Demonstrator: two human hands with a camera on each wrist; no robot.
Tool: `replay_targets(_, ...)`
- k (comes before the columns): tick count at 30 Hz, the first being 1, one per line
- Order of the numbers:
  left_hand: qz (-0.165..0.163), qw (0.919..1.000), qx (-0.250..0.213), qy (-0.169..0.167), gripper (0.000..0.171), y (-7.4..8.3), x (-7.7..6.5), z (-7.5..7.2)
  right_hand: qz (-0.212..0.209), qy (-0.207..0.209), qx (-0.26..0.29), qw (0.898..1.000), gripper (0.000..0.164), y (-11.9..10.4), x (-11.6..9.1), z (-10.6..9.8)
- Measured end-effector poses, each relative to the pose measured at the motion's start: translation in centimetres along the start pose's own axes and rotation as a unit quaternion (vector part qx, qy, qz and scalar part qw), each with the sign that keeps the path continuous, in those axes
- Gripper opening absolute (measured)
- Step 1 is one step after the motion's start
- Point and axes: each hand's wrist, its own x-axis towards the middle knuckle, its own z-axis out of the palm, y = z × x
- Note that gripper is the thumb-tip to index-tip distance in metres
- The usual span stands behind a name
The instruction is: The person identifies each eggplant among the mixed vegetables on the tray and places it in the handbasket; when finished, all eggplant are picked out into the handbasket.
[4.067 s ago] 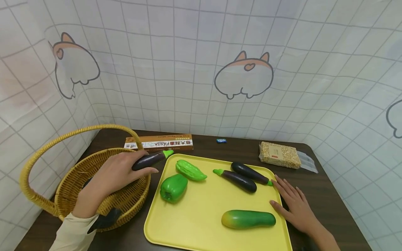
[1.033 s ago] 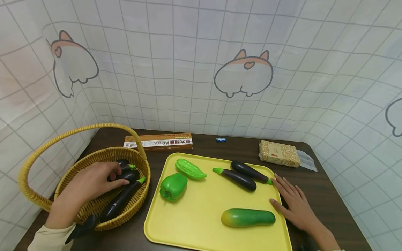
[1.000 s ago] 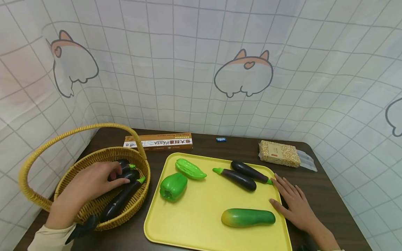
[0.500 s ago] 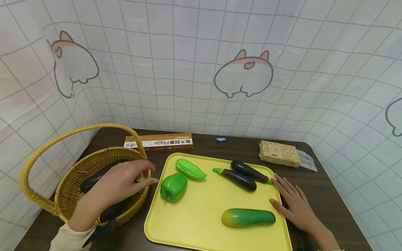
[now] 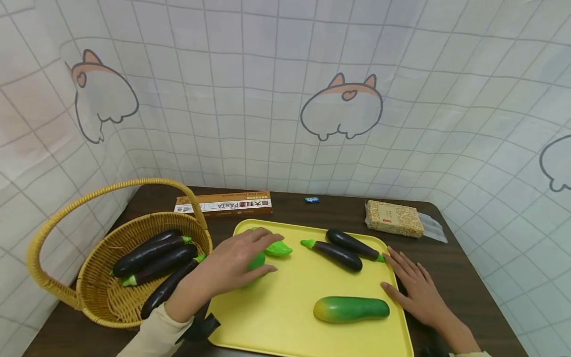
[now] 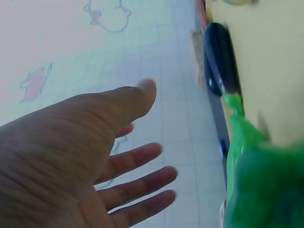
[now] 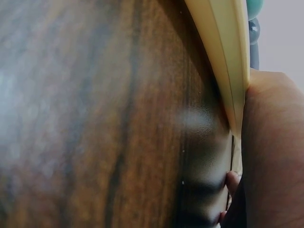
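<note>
My left hand hovers over the left part of the yellow tray, fingers loosely extended. Beneath it, partly hidden, lie a green bell pepper and a bumpy green bitter melon. The left wrist view shows the fingers spread and holding nothing, with the blurred bell pepper at right. My right hand rests at the tray's right edge, fingertips near the stem of an eggplant. Beside that one is another eggplant. A long green vegetable with a yellowish end lies near the tray's front.
On the left stands a wicker basket with a tall arched handle, holding three eggplants. Behind the tray are a pasta box, a small blue packet and a bag of grain. A curtain hangs behind the table.
The left hand carried an eggplant at the basket's rim, lowered it inside and let go. It has since moved right, out over the tray. The right hand has stayed put.
</note>
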Motion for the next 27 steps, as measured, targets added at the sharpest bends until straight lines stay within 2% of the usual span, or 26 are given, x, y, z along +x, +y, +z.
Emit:
replay_targets(3,0.003,0.9999,-0.003,-0.013,0.068,0.5,1.4,1.1,0.004,-0.003,0.001,1.000,0.070,0.1,-0.2,0.0)
replay_targets(11,0.033,0.9989,-0.007,-0.033,0.065,2.2,4.8,3.7,0.010,-0.008,0.001,1.000,0.071,0.2,-0.3,0.1)
replay_targets(19,0.034,0.9988,-0.001,-0.037,0.087,3.4,6.8,5.7,0.002,-0.013,0.002,1.000,0.070,0.2,0.1,0.3)
replay_targets(27,0.053,0.9963,0.054,-0.041,0.074,3.0,9.7,8.2,0.010,-0.016,0.000,1.000,0.071,0.0,-0.1,0.2)
